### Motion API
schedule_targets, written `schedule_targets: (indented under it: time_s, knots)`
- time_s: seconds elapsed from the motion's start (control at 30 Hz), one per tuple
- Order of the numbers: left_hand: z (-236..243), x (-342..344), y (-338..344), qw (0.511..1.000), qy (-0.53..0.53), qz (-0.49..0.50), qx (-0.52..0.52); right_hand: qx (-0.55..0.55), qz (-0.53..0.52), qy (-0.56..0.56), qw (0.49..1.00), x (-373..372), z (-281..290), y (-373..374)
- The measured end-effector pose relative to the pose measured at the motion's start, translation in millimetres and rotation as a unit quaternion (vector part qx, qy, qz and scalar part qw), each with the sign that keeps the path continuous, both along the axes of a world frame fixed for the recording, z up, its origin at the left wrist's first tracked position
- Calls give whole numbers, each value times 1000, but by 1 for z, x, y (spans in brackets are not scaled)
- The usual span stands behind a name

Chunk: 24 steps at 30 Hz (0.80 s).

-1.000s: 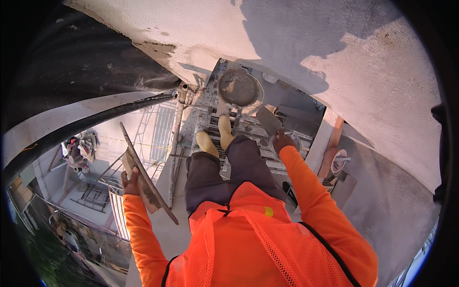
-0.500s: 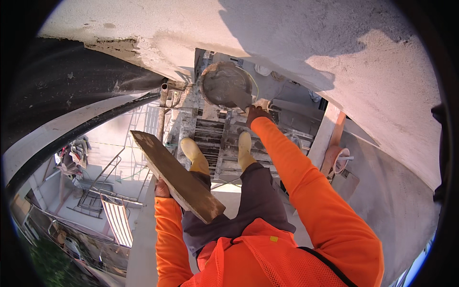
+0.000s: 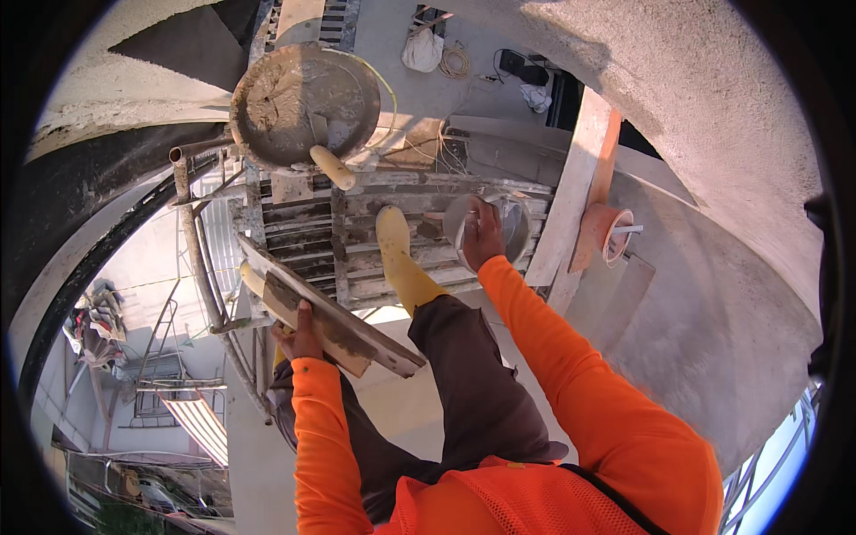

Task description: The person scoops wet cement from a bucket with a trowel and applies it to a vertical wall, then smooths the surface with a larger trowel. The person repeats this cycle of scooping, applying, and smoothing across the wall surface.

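My left hand (image 3: pixel 301 337) is closed around a long wooden plastering board (image 3: pixel 334 308), held tilted above my legs. At a round pail (image 3: pixel 515 227) on the slatted platform, my right hand (image 3: pixel 483 234) reaches down over the opening with curled fingers. What they grip, if anything, is hidden. A wide round tub (image 3: pixel 239 116) of wet grey mortar (image 3: pixel 285 89) stands farther off to the left. In it rests a trowel (image 3: pixel 332 168), its blade in the mortar and its pale wooden handle sticking out over the near rim.
I stand in yellow boots (image 3: pixel 406 254) on a slatted wooden platform (image 3: pixel 374 192). Metal scaffold pipes (image 3: pixel 201 241) run along its left side, above a drop. Rendered wall curves round on the right, where an orange bucket (image 3: pixel 611 234) stands beside a plank (image 3: pixel 571 196). Cable coils (image 3: pixel 453 62) lie beyond.
My right hand has let go of the trowel, now left in the tub, and moved to the pail. The board in my left hand has tipped. The view has shifted rightward.
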<state>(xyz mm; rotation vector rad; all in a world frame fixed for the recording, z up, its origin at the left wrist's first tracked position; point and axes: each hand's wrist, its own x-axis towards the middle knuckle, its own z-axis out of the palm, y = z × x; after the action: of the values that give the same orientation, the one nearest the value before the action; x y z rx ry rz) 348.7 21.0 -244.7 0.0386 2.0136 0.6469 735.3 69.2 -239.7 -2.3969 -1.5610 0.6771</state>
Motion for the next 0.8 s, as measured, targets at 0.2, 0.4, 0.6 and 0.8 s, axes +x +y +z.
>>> schedule_targets:
  time_s: [0.2,0.4,0.6,0.8]
  knots:
    - [12,12,24,993,52,-90,47,-297,-289,-181,892,155,-10,-154]
    - [33,12,42,983,42,-146,100,-278,-470,244,801,234,-131,-151]
    - [59,8,46,990,-18,-66,125,-184,-583,282,739,225,-192,-128]
    - [68,2,44,989,-37,-80,121,-163,-611,233,739,210,-202,-101]
